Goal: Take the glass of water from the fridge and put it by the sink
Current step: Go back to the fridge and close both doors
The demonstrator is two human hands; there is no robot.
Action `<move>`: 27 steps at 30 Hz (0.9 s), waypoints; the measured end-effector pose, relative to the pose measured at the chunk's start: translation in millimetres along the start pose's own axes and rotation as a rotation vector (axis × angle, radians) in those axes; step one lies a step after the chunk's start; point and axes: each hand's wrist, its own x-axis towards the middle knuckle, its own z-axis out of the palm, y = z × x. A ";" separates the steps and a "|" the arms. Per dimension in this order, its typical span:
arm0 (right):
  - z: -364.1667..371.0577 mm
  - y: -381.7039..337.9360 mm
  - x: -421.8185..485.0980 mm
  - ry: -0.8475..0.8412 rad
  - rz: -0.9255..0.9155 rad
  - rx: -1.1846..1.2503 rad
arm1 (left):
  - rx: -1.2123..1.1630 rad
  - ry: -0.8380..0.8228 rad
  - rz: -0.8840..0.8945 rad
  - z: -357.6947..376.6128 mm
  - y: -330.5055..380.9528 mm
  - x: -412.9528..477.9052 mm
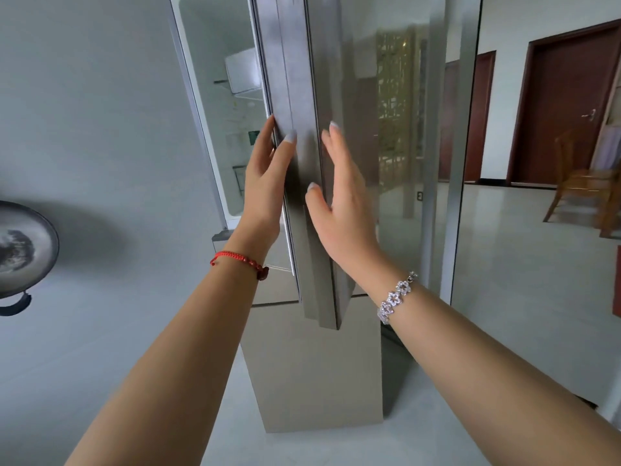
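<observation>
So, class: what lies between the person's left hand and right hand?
In the head view, the edge of the open fridge door stands between the left hand and right hand; no glass shows.

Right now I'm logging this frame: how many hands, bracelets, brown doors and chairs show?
Hands: 2, left hand and right hand
Bracelets: 2, red bracelet, silver bracelet
Brown doors: 2, near door, far door
Chairs: 1, chair
Total: 7

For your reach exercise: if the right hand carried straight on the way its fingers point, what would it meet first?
Probably the fridge door. The right hand is open, fingers pointing up along the door's shiny front, close to it or already touching; depth is unclear.
</observation>
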 end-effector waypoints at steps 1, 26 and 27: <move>9.7 -0.1 1.0 -0.018 -0.005 0.015 | 0.012 0.012 -0.008 -8.0 -1.9 3.8; 277.8 79.9 80.7 -0.142 -0.131 -0.121 | 0.072 0.018 0.016 -214.1 -117.3 175.6; 285.6 85.7 85.3 -0.153 -0.151 -0.146 | 0.083 0.027 0.020 -220.3 -124.2 183.7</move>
